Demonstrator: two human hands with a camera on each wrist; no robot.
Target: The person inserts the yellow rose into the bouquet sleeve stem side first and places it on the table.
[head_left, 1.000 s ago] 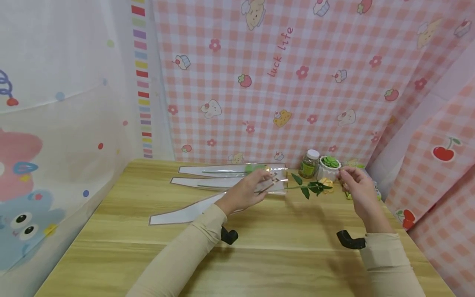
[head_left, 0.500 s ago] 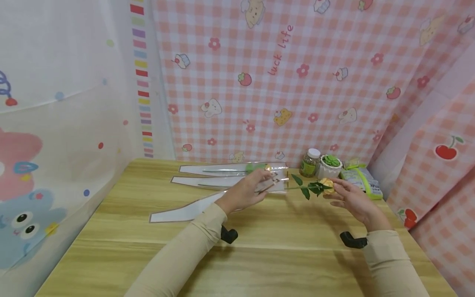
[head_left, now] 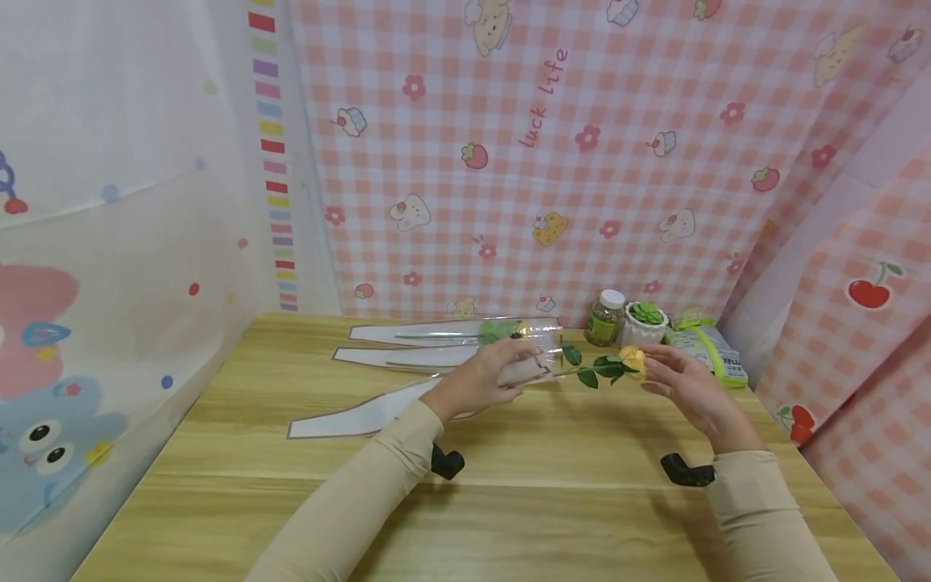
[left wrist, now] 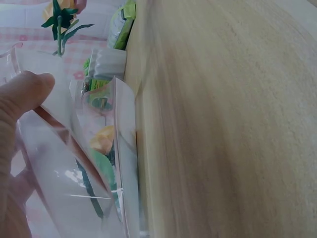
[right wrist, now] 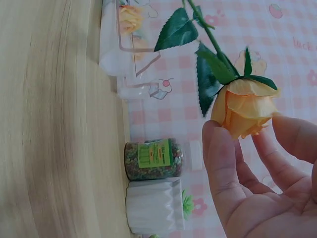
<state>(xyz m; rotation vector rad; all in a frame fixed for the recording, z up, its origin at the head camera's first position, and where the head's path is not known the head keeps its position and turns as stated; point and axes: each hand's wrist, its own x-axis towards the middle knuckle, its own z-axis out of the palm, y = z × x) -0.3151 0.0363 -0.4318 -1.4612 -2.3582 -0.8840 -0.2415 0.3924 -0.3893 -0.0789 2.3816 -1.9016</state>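
Observation:
My left hand grips the upper end of a clear wrapping sleeve with a white back and a pinkish edge; its thumb lies over the rim in the left wrist view. From the sleeve's mouth a yellow artificial rose sticks out to the right, its green leaves outside. The fingers and thumb of my right hand hold the rose's bloom from both sides. The lower end of the stem is hidden. Behind lie two more sleeves, the far one holding a yellow rose.
At the back right stand a white-lidded jar of small coloured grains, a white pot with a green succulent, and a grey-and-green packet. They sit on a wooden table, before a pink checked curtain.
My right hand has come down and left from beside the pot onto the rose's bloom. The rose has shifted slightly left, toward the sleeve. The left hand stays at the sleeve's mouth.

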